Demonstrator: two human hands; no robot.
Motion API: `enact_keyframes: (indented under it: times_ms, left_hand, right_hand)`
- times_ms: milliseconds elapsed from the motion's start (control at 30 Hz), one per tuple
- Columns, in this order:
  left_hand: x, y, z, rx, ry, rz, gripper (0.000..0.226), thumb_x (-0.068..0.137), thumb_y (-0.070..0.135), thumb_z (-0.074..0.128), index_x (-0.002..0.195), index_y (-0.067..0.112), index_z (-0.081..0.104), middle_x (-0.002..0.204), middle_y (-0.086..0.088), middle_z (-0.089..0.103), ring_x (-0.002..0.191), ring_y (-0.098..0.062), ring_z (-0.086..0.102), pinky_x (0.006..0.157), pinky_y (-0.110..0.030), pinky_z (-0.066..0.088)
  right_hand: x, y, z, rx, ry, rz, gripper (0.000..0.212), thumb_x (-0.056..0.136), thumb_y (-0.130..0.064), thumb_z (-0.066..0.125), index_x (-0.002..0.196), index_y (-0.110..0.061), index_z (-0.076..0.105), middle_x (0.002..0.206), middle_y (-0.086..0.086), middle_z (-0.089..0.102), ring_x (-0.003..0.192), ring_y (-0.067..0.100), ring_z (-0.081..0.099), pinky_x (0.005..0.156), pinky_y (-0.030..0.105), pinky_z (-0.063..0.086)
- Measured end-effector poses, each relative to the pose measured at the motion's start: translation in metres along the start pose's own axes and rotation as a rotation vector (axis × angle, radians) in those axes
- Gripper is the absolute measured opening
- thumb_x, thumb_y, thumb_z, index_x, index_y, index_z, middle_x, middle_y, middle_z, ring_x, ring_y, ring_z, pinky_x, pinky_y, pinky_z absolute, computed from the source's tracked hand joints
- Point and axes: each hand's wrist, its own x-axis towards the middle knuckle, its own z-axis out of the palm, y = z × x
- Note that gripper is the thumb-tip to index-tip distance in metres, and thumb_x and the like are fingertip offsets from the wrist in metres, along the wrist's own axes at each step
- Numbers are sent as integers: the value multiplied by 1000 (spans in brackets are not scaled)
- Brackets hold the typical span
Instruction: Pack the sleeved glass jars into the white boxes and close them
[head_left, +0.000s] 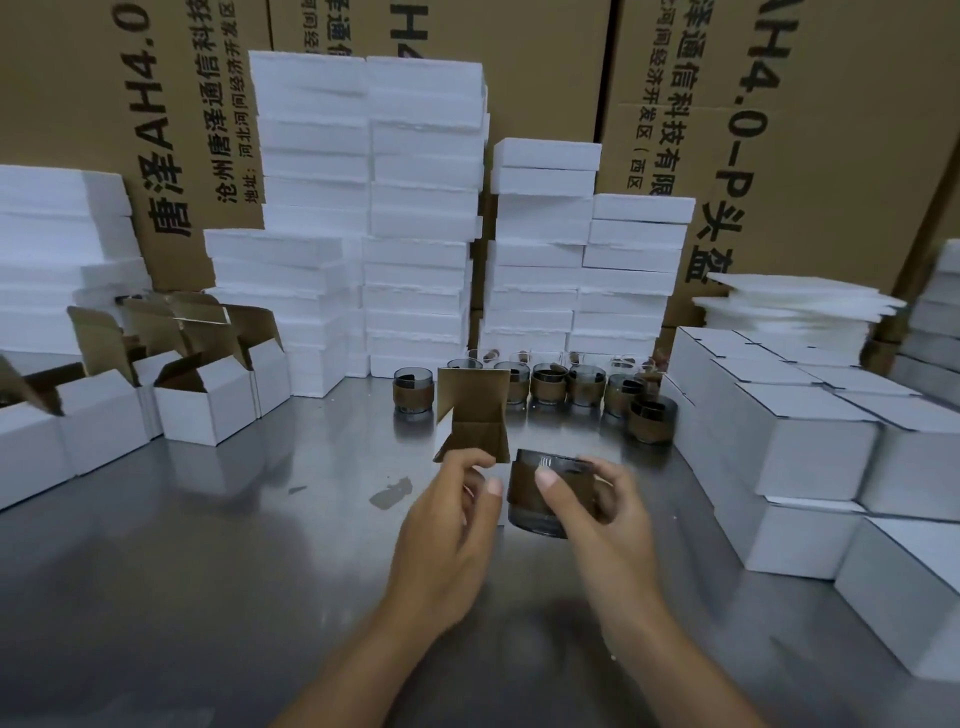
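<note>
My right hand (597, 512) grips a dark glass jar in a brown sleeve (530, 499) above the metal table (208, 571), thumb on its near side. Just left of the jar, my left hand (449, 519) holds an open white box (470, 415). Its brown-lined lid flaps stand upright, and most of its body is hidden behind my fingers. Jar and box are side by side and almost touching. Several more sleeved jars (550, 384) stand in a row behind the box.
Open empty white boxes (208, 400) stand at the left. Closed white boxes (810, 441) are stacked at the right. Tall stacks of white foam pads (421, 208) rise at the back before large brown cartons (831, 104). A dark smudge (389, 493) marks the table.
</note>
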Motion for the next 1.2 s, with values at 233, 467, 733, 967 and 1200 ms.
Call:
enact_keyframes:
  times_ms: [233, 467, 733, 967, 1200]
  left_hand:
    - [-8, -3, 1, -263, -368, -192, 44, 84, 62, 36, 121, 41, 47, 99, 17, 66, 83, -10, 66, 72, -20, 50]
    - [-5, -2, 1, -354, -362, -291, 51, 73, 69, 41, 115, 42, 50, 100, 13, 67, 85, -12, 67, 70, -21, 50]
    - [0, -1, 1, -416, -292, -303, 47, 77, 60, 43, 115, 36, 54, 96, 4, 67, 83, -13, 67, 71, -23, 50]
    - [2, 2, 2, -431, -224, -256, 38, 71, 54, 51, 106, 39, 52, 80, 1, 68, 74, -9, 67, 68, -20, 54]
    - [2, 1, 2, -412, -209, -252, 33, 72, 53, 49, 102, 39, 50, 77, 4, 69, 72, -8, 66, 65, -16, 53]
  right_hand:
    - [-5, 12, -1, -8, -118, 59, 62, 52, -54, 70, 106, -25, 57, 92, -8, 71, 80, 1, 68, 62, 12, 50]
    - [-6, 16, 0, -62, -174, 37, 50, 68, -38, 76, 112, -24, 60, 89, -18, 69, 81, -7, 64, 58, 6, 46]
    - [0, 17, 1, 50, -88, 147, 38, 72, -37, 72, 105, -20, 61, 91, -6, 72, 78, 0, 68, 61, 15, 49]
    - [3, 18, 3, 114, -128, 244, 26, 92, -42, 49, 86, -24, 68, 80, -5, 74, 76, 6, 69, 64, 25, 46]
    - [2, 19, 3, 70, -160, 244, 33, 91, -52, 45, 101, -29, 66, 91, -5, 74, 88, 9, 69, 68, 26, 46]
